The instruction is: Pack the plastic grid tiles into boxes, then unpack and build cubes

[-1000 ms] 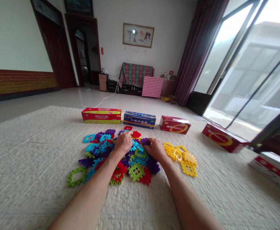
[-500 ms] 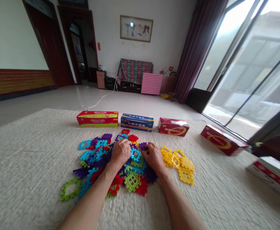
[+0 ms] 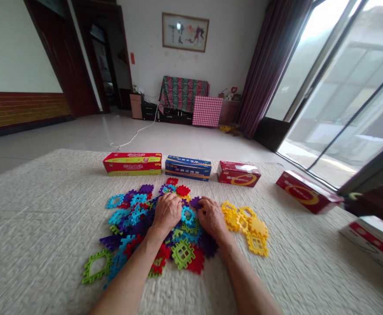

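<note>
A heap of flat toothed plastic tiles (image 3: pixel 135 214) in blue, purple, red and green lies on a beige mat (image 3: pixel 40 236). My left hand (image 3: pixel 167 211) rests palm-down on the heap's middle, fingers curled over tiles near a red tile (image 3: pixel 182 190). My right hand (image 3: pixel 212 216) lies beside it, fingertips bent onto a purple tile (image 3: pixel 196 202). A blue tile (image 3: pixel 188 215) shows between the hands. A separate cluster of yellow tiles (image 3: pixel 248 225) sits just right of my right hand. A green tile (image 3: pixel 182 253) lies near my wrists.
Three boxes stand in a row behind the heap: a red-yellow box (image 3: pixel 132 163), a blue box (image 3: pixel 188 168) and a red box (image 3: pixel 238 173). Further red boxes (image 3: pixel 308 197) lie at right by glass doors. A lone green tile (image 3: pixel 96 265) lies at the left.
Both hands have shifted slightly nearer over the heap while the camera tipped a little. The tiles and boxes stay where they were.
</note>
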The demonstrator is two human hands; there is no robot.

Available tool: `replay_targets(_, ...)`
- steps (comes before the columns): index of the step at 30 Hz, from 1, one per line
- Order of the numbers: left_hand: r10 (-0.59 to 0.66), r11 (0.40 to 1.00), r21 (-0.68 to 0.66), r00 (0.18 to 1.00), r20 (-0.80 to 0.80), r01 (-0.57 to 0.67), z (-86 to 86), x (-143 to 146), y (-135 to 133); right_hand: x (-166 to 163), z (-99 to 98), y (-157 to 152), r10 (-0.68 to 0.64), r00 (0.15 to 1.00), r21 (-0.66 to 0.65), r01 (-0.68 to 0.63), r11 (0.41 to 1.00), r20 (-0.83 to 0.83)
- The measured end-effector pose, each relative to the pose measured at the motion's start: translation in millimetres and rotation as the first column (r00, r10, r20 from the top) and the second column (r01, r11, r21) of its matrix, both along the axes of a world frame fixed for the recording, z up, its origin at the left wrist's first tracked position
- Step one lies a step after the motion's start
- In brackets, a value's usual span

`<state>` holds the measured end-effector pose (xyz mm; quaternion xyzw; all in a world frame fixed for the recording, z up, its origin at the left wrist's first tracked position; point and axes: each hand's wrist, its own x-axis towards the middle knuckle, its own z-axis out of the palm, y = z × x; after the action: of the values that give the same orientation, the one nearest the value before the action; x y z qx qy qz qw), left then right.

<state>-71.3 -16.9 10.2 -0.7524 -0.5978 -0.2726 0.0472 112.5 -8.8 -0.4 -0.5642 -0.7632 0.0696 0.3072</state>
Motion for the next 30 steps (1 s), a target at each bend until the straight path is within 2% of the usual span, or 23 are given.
replay_targets(7, -0.049, 0.997, 0.060, 0.993, 0.105, 0.043, -5.4, 0.0, 2.5, -2.7, 1.7, 1.1, 0.046, 0.992, 0.096, -0.035, 0.995, -0.115)
replay_targets(11, -0.092, 0.982, 0.187, 0.959, 0.267, 0.042, -6.9, -0.1, 6.5, -7.8, 9.3, -1.5, 0.249, 0.953, 0.130, -0.228, 0.965, -0.176)
replay_targets(13, -0.117, 0.977, 0.202, 0.962, 0.248, 0.067, -7.1, 0.6, 6.4, -7.3, 9.9, -0.7, 0.288, 0.940, 0.120, -0.269, 0.956, -0.183)
replay_targets(17, -0.169, 0.982, 0.091, 0.985, 0.045, 0.164, -5.2, 3.7, 1.0, 0.5, 3.2, 4.3, 0.158, 0.982, 0.086, -0.150, 0.985, -0.101)
replay_targets(20, -0.174, 0.985, 0.009, 0.984, -0.041, 0.174, -1.0, 6.1, -3.5, 4.2, 0.9, 6.0, 0.085, 0.996, 0.015, -0.085, 0.996, 0.004)
replay_targets(25, -0.156, 0.988, -0.018, 0.988, -0.009, 0.156, 5.4, 6.9, -4.7, 2.4, 14.4, 10.2, 0.114, 0.983, -0.117, -0.097, 0.988, 0.143)
replay_targets(30, -0.109, 0.994, -0.024, 0.994, 0.019, 0.109, 3.6, 6.3, -2.5, 4.9, 26.5, 24.6, 0.148, 0.964, -0.220, -0.099, 0.970, 0.222)
